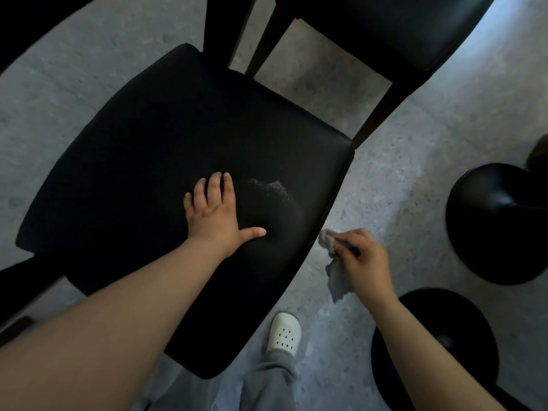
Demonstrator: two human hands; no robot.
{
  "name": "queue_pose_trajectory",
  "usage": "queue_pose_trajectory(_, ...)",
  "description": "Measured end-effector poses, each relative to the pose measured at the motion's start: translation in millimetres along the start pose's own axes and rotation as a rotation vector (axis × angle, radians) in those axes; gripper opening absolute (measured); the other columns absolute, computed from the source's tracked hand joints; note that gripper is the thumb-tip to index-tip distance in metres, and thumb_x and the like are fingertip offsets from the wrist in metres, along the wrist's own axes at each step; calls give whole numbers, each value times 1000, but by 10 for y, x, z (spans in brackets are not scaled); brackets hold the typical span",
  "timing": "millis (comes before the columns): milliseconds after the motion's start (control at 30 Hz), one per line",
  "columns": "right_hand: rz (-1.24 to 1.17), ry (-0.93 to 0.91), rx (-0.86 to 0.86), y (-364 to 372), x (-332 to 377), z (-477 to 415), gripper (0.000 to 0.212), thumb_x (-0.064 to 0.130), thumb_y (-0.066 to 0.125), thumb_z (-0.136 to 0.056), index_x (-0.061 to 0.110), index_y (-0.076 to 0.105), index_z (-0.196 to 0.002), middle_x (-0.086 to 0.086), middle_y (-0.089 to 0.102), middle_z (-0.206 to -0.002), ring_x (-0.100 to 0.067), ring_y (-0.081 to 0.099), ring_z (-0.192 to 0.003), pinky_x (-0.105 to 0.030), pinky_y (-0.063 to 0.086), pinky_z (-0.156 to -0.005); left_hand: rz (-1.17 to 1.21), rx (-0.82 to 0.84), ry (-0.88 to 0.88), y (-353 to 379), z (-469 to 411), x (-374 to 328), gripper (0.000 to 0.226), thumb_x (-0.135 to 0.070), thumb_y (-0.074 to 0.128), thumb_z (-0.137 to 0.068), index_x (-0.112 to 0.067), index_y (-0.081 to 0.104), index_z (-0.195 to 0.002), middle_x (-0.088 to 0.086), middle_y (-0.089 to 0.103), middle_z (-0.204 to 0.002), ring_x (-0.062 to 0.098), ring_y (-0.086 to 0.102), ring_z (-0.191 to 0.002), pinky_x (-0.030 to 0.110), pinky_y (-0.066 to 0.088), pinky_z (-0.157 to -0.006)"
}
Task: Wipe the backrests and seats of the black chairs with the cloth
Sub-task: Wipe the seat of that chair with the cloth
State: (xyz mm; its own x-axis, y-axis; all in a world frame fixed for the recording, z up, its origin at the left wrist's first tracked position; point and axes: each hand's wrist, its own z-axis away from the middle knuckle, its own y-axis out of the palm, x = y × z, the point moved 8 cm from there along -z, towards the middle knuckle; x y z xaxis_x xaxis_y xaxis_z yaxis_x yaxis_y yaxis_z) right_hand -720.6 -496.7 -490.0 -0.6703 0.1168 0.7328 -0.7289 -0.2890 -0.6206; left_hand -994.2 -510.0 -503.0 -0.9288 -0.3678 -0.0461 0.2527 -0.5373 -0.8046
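One shoe [284, 333]: white perforated clog on the grey speckled floor [385, 179], grey trouser leg above it.
Right hand [363, 259]: fingers curled round the cloth [333, 262], beside the right edge of the seat [148, 173].
Cloth: grey, crumpled, hanging from the right hand over the floor, off the seat.
Left hand [218, 213]: flat, fingers straight and spread, palm pressed on the seat.
Seat: black, padded; pale dusty patch [271, 189] just right of the left hand's fingers.
Second chair [385, 25]: black seat on dark legs, beyond the first.

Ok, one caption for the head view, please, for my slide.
Left hand flat on the black chair seat beside a dusty patch; right hand grips the grey cloth off its edge.
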Motion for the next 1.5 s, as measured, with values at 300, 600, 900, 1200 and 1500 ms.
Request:
queue_pose_trajectory(300,53,-53,-152,90,355,-414,23,7,64,-90,15,72,-110,8,53,-94,-1,49,-83,1,32,-75,-22,16,-6,-11,-6,-7,129,-83,54,-70,-16,-19,-152,5,-17,-159,33,-11,-147,52,1,-121)
queue_pose_trajectory(600,-16,40,-133,59,102,182,28,3,68,-86,30,64,-92,14,57,-89,8,55,-86,-3,38,-75,7,-3,1,-30,26,-4,129,-84,53,-69,-16,-18,-152,6,-15,-159,32,-10,-148,52,1,-121)
queue_pose_trajectory(900,-28,-99,-279,208,1298,-671,24,22,66,-91,21,69,-115,13,53,-101,4,53,-88,-11,45,-82,415,-146,113,-283,216,276,95,-56,65,-83,-19,16,-156,-1,13,-160,20,13,-147,39,20,-120)
queue_pose_trajectory(1200,347,-336,-105,1245,1630,-588,33,27,67,-89,18,68,-120,-5,58,-103,-23,56,-95,-32,50,-68,393,-281,-39,-227,356,822,59,-37,54,-96,-13,39,-147,6,33,-153,23,27,-141,44,27,-117)
queue_pose_trajectory(1500,360,-118,-329,637,919,-481,18,26,63,-93,22,72,-108,-4,57,-92,-23,56,-76,-27,37,-60,379,-216,-59,-173,304,704,61,-48,42,-98,-21,31,-151,5,22,-156,26,15,-145,47,19,-119)
